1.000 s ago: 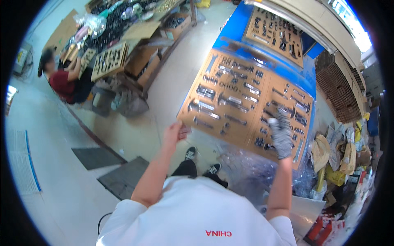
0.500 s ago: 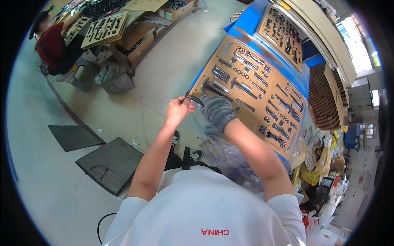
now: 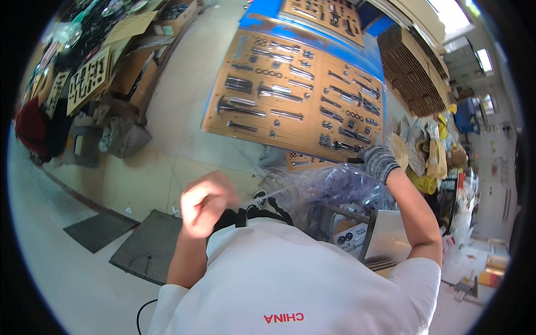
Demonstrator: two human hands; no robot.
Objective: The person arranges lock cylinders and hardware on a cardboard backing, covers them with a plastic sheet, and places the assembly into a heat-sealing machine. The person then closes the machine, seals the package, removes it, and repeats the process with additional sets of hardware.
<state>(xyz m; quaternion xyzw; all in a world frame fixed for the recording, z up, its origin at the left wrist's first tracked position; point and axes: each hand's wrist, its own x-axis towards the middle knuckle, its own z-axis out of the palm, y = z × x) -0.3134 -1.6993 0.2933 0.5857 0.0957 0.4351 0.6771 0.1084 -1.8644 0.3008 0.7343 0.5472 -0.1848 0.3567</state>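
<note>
Across the far middle of the scene lies a large brown cardboard panel (image 3: 296, 100) studded with rows of silver metal bolts and fittings, resting on a blue table (image 3: 262, 14). Right of it stands a tall stack of brown corrugated cardboard sheets (image 3: 416, 70). On the near left floor sits a dark grey rubber mat (image 3: 142, 251). Far left, a smaller cardboard panel with dark hardware (image 3: 89, 78) leans among open boxes, beside a person in a red top (image 3: 30, 128).

Near the middle, a crumpled clear plastic film sheet (image 3: 329, 192) bulges between the person's two hands, just in front of the big panel's near edge. The left hand (image 3: 204, 202), bare, is clenched in a fist around the film's left end, which stretches taut toward the right. The right hand (image 3: 378, 162), in a grey knitted glove, is closed on the film's right upper edge, touching the panel's near right corner.
</note>
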